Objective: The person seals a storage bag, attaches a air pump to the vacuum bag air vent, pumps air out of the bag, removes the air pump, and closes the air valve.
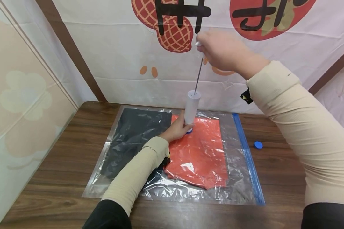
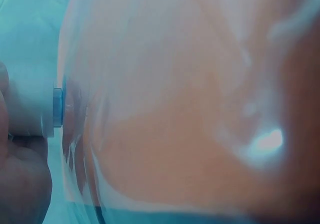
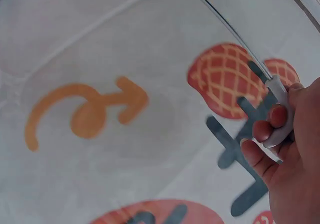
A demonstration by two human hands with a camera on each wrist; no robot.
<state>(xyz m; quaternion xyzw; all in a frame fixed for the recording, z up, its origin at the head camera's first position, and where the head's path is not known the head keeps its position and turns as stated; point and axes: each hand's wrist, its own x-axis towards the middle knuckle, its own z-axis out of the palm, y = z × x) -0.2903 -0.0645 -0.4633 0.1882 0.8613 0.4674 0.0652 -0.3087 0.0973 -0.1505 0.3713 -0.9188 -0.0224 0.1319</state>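
Note:
A white hand pump (image 1: 191,106) stands upright over a clear vacuum storage bag (image 1: 235,168), its blue-rimmed lower end on the bag. My left hand (image 1: 176,129) grips the pump's barrel low down. In the left wrist view the barrel (image 2: 30,102) ends in a blue valve (image 2: 58,107) against the wrinkled plastic. High above, my right hand (image 1: 222,49) holds the pump's white handle (image 3: 284,109), fingers curled round it. The thin metal rod (image 1: 199,74) is drawn far out of the barrel. Inside the bag lie folded black cloth (image 1: 132,136) and folded orange-red cloth (image 1: 200,152).
A small blue cap (image 1: 258,145) lies on the wooden table (image 1: 278,178), right of the bag's blue zip edge (image 1: 247,159). Behind the table hangs a white printed curtain (image 1: 117,47), with another patterned panel (image 1: 25,95) on the left.

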